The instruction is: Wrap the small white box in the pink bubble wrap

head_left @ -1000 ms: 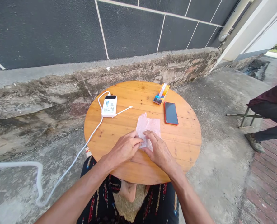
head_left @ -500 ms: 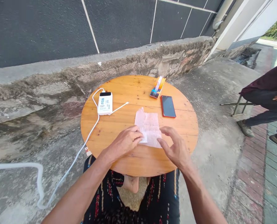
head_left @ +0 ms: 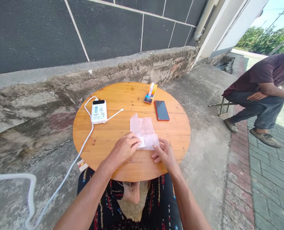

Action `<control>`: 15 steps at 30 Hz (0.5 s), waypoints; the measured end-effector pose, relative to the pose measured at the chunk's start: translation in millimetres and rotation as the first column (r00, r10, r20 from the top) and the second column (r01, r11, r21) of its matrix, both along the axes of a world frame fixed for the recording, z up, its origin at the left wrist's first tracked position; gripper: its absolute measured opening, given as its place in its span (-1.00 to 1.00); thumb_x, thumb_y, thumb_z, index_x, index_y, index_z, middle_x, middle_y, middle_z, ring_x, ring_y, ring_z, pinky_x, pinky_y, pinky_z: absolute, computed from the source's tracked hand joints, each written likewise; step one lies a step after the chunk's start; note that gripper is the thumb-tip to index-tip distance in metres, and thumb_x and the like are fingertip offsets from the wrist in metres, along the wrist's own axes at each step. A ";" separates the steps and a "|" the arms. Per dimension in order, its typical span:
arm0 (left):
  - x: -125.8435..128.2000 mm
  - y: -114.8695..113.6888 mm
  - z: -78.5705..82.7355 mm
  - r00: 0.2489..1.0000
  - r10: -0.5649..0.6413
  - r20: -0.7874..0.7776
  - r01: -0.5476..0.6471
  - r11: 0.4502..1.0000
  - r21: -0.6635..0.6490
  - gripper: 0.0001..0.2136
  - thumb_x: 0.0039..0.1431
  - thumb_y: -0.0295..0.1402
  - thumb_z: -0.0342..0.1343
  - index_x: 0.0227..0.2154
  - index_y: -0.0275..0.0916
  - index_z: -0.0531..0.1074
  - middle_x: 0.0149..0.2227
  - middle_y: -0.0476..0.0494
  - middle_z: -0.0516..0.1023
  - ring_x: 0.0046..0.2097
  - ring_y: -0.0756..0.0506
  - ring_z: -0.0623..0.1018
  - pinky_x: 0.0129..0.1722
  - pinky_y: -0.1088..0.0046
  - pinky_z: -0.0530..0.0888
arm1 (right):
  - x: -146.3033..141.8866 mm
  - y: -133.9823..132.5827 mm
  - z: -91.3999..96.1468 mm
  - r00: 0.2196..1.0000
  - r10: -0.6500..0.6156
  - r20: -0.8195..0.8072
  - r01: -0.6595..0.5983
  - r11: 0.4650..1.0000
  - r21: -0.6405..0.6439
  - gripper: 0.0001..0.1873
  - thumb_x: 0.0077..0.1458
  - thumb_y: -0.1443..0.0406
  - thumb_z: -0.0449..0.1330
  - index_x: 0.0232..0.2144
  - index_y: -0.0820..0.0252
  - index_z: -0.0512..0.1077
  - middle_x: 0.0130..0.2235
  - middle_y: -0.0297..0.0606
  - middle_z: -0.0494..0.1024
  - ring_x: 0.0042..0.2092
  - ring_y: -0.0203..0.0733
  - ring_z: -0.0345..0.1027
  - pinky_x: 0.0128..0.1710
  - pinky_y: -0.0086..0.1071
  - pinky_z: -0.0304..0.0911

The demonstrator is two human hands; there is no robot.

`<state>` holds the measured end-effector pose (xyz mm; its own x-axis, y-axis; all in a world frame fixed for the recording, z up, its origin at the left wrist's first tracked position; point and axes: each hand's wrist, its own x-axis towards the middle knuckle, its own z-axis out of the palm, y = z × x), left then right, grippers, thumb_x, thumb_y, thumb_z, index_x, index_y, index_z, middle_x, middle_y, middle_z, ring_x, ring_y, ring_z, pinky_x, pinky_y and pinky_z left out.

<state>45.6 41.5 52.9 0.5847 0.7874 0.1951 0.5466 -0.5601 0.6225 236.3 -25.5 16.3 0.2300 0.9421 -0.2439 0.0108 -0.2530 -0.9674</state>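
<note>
A sheet of pinkish, see-through bubble wrap [head_left: 142, 124] lies on the round wooden table [head_left: 130, 169]. Its near part looks doubled over, with a small flat white object [head_left: 141, 142] showing at the left of that fold. My left hand [head_left: 125, 146] is closed at the sheet's left edge, its fingertips pressing on the fold and the white object. At the right edge, my right hand [head_left: 165, 153] has the corner of the wrap between thumb and fingers. What lies under the left fingertips is hidden.
Beyond the wrap lie a red-edged smartphone [head_left: 161, 110] and a tape dispenser [head_left: 151, 93]. A white power bank [head_left: 99, 111] with a cable [head_left: 84, 148] stands at the left. Someone in a dark shirt [head_left: 261, 72] sits at the right, near a dark wall's end.
My right hand has come from hovering open beside the wrap to gripping its right corner. The wrap's near part now looks folded over. The camera view has turned right.
</note>
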 end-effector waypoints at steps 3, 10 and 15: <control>0.3 -0.4 0.1 1.000 0.007 -0.006 -0.007 1.000 -0.007 -0.82 0.17 -0.50 0.01 -0.37 -0.22 0.53 -0.27 -0.06 0.49 -0.23 -0.03 0.48 -0.22 0.48 0.37 | -5.4 11.2 1.2 0.997 -0.029 0.067 0.028 0.999 0.017 -0.41 -0.02 0.01 0.19 -0.05 0.23 0.20 -0.43 -0.33 0.48 -0.58 -0.30 0.39 -0.73 -0.53 0.26; 0.8 -1.6 2.4 0.999 0.025 -0.022 -0.025 0.999 -0.027 -0.80 0.19 -0.48 -0.01 -0.38 -0.22 0.52 -0.28 -0.07 0.47 -0.23 -0.04 0.48 -0.20 0.47 0.37 | -10.9 27.3 -0.6 0.976 -0.021 0.217 0.023 1.000 -0.009 -0.54 -0.03 0.15 0.16 -0.08 0.19 0.19 -0.48 -0.43 0.42 -0.65 -0.34 0.29 -0.76 -0.52 0.16; 1.5 -1.7 5.7 0.995 0.022 -0.094 -0.024 1.000 -0.018 -0.80 0.20 -0.48 -0.02 -0.37 -0.20 0.51 -0.28 -0.06 0.46 -0.23 -0.04 0.47 -0.24 0.46 0.36 | -18.8 29.7 -4.3 0.847 -0.104 0.521 0.025 0.987 0.157 -0.54 -0.06 0.28 0.12 -0.05 0.25 0.26 -0.52 -0.45 0.35 -0.56 -0.31 0.23 -0.55 -0.45 0.19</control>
<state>47.2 39.8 58.6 0.5815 0.8038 0.1256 0.6153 -0.5356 0.5784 217.5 4.2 12.0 0.3474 0.9356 0.0629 0.5167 -0.1350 -0.8455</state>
